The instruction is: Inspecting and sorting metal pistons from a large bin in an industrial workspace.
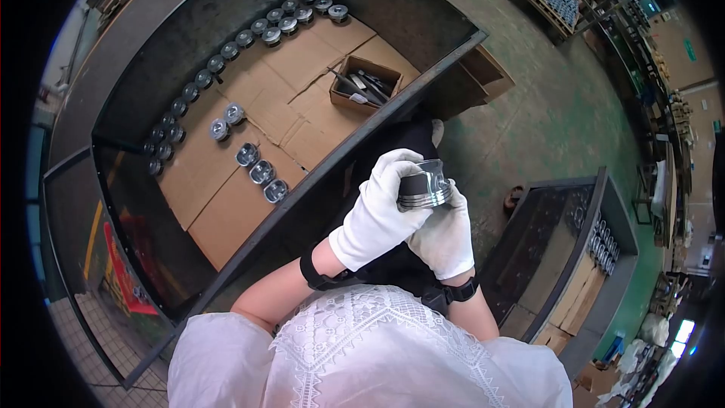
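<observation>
Both my hands wear white gloves and hold one metal piston [424,186] in front of my body, just past the near edge of the bin. My left hand [383,200] wraps round its left side, fingers over the top and thumb below. My right hand [447,228] grips it from the right and underneath; part of those fingers is hidden behind the piston. The piston has a shiny crown side, a dark patch on its skirt and ring grooves near its lower end.
A dark metal bin [423,75] lined with cardboard [257,98] lies ahead and left. Pistons [230,51] line its far wall; several more [262,172] stand mid-floor. A small carton [353,101] holds tools. At right is a second bin [604,181] with metal parts [603,245].
</observation>
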`<action>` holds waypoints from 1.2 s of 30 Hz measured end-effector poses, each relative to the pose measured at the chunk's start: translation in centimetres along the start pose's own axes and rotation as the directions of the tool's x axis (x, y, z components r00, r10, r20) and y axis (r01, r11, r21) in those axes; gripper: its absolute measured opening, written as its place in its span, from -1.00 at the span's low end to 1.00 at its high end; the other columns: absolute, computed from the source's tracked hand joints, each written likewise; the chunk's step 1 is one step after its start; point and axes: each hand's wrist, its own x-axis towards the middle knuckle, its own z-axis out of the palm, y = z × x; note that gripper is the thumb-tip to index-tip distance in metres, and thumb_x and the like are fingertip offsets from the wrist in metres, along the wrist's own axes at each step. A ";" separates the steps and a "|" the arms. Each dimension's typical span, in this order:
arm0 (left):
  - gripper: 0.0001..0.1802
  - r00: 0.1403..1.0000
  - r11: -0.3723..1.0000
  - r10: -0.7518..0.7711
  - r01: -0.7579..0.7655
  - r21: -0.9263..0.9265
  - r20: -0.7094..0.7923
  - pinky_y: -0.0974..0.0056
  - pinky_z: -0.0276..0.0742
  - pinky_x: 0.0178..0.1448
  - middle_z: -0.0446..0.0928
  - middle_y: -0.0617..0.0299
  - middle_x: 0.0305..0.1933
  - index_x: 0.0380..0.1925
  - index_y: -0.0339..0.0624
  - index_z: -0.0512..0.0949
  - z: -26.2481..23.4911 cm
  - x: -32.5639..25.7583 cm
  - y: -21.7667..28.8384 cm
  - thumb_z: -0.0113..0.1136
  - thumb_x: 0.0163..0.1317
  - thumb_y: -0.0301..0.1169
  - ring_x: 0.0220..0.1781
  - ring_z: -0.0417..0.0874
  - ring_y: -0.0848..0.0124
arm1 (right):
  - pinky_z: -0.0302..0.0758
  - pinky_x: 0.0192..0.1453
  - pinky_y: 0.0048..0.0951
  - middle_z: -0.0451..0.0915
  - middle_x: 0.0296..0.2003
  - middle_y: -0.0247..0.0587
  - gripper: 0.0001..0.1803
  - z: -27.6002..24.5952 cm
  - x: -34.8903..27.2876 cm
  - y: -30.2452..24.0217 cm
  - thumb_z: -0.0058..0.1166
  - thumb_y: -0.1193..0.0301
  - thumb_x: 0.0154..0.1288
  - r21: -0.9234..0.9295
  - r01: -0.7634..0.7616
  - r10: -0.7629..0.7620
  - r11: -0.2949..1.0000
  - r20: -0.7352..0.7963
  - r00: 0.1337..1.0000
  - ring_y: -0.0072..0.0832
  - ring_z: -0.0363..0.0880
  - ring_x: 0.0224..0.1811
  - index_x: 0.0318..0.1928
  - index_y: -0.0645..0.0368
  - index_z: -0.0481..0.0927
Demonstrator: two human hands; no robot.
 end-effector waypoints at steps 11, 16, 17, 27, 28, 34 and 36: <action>-0.45 1.000 0.986 -0.005 0.003 0.166 0.009 0.10 0.61 0.05 0.47 -0.01 0.15 -0.09 -0.22 0.47 -0.1 -0.7 -2.5 0.40 -0.19 -0.58 0.02 0.63 -0.05 | 0.54 0.22 -0.36 0.42 0.09 -0.18 -0.22 -1.3 0.5 0.4 0.31 0.68 0.04 -0.810 0.452 -0.590 0.373 0.170 0.790 -0.46 0.52 0.13 0.26 0.15 0.22; -0.51 0.997 0.983 -0.075 0.067 0.173 0.035 0.08 0.58 0.14 0.46 -0.05 0.17 -0.08 -0.24 0.49 0.4 -1.3 -3.2 0.33 -0.12 -0.59 0.09 0.61 -0.08 | 0.54 0.21 -0.34 0.38 0.07 -0.17 -0.21 -0.2 0.3 2.0 0.42 0.60 -0.07 -0.957 0.290 -0.704 -0.011 0.213 0.678 -0.43 0.51 0.08 0.19 0.19 0.27; -0.52 0.995 0.981 -0.088 0.078 0.178 0.052 0.07 0.57 0.15 0.46 -0.07 0.17 -0.07 -0.25 0.49 0.3 -1.3 -3.1 0.30 -0.10 -0.60 0.09 0.60 -0.09 | 0.53 0.21 -0.33 0.37 0.06 -0.16 -0.21 -0.1 0.2 2.2 0.45 0.57 -0.09 -0.957 0.198 -0.718 -0.212 0.290 0.633 -0.42 0.50 0.07 0.17 0.20 0.28; -0.48 0.995 0.969 -0.097 0.086 0.231 0.035 0.04 0.53 0.22 0.42 -0.09 0.18 0.03 -0.25 0.46 0.4 -1.7 -3.3 0.22 -0.03 -0.62 0.16 0.54 -0.10 | 0.53 0.11 -0.34 0.39 0.04 -0.07 -0.20 -1.5 0.9 2.5 0.51 0.49 -0.09 -0.970 0.191 -0.791 -0.149 0.233 0.566 -0.40 0.52 0.02 0.13 0.24 0.27; -0.48 0.995 0.969 -0.097 0.086 0.232 0.035 0.04 0.53 0.22 0.42 -0.09 0.18 0.03 -0.25 0.46 0.3 -1.7 -3.4 0.22 -0.03 -0.62 0.16 0.54 -0.10 | 0.53 0.11 -0.34 0.39 0.04 -0.07 -0.20 -1.6 1.0 2.4 0.51 0.49 -0.09 -0.970 0.192 -0.791 -0.149 0.233 0.566 -0.40 0.52 0.02 0.13 0.24 0.27; -0.64 0.997 0.963 -0.072 0.069 0.259 0.001 0.04 0.53 0.16 0.46 -0.09 0.13 -0.03 -0.27 0.51 0.0 -2.1 -4.4 0.16 0.11 -0.65 0.13 0.55 -0.09 | 0.61 0.04 -0.43 0.42 0.03 -0.06 -0.21 -1.6 1.2 2.1 0.48 0.54 -0.01 -0.959 0.283 -0.783 0.021 0.160 0.601 -0.44 0.57 -0.03 0.15 0.22 0.20; -0.75 0.994 0.971 -0.106 0.106 0.213 -0.011 0.14 0.53 0.17 0.45 -0.06 0.10 -0.05 -0.30 0.51 -0.3 -2.0 -3.9 0.09 0.26 -0.63 0.14 0.55 0.02 | 0.63 0.04 -0.45 0.42 0.03 -0.08 -0.20 -2.1 1.3 2.0 0.47 0.56 0.00 -0.940 0.324 -0.755 0.108 0.134 0.642 -0.46 0.56 0.01 0.16 0.21 0.18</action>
